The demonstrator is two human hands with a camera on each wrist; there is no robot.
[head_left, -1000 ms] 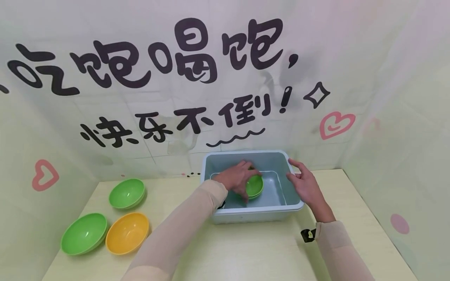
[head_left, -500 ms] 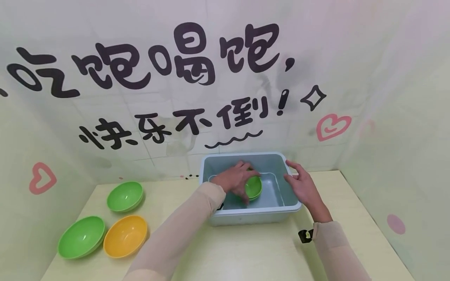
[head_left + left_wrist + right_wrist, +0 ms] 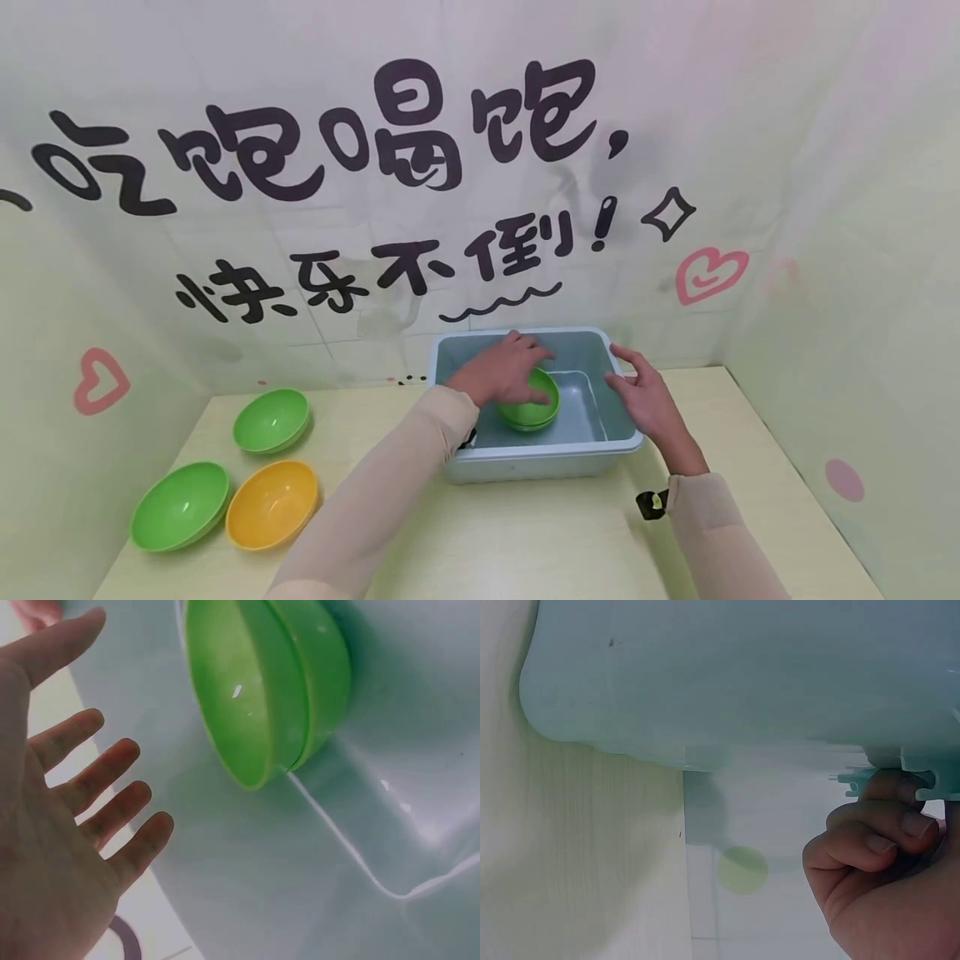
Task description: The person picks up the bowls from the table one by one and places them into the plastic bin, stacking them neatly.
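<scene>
A light blue plastic bin [image 3: 540,463] stands on the table against the back wall. Inside it sit two nested green bowls [image 3: 532,414], seen side-on in the left wrist view, where the bowls [image 3: 289,682] show one rim within the other. My left hand [image 3: 506,371] is over them, fingers spread and holding nothing; in the left wrist view a gap separates the hand [image 3: 67,802] from the bowls. My right hand [image 3: 648,400] grips the bin's right rim. Seen from below in the right wrist view, the right hand [image 3: 885,862] has its fingers curled under that rim.
To the left on the table [image 3: 510,542] are two green bowls, the back one [image 3: 272,421] smaller than the front one [image 3: 180,507], and an orange bowl [image 3: 272,505]. A printed wall sheet [image 3: 337,233] hangs right behind the bin.
My left hand has let go of the nested green bowls and risen a little off them, with its fingers spread. My right hand keeps its grip on the bin's rim.
</scene>
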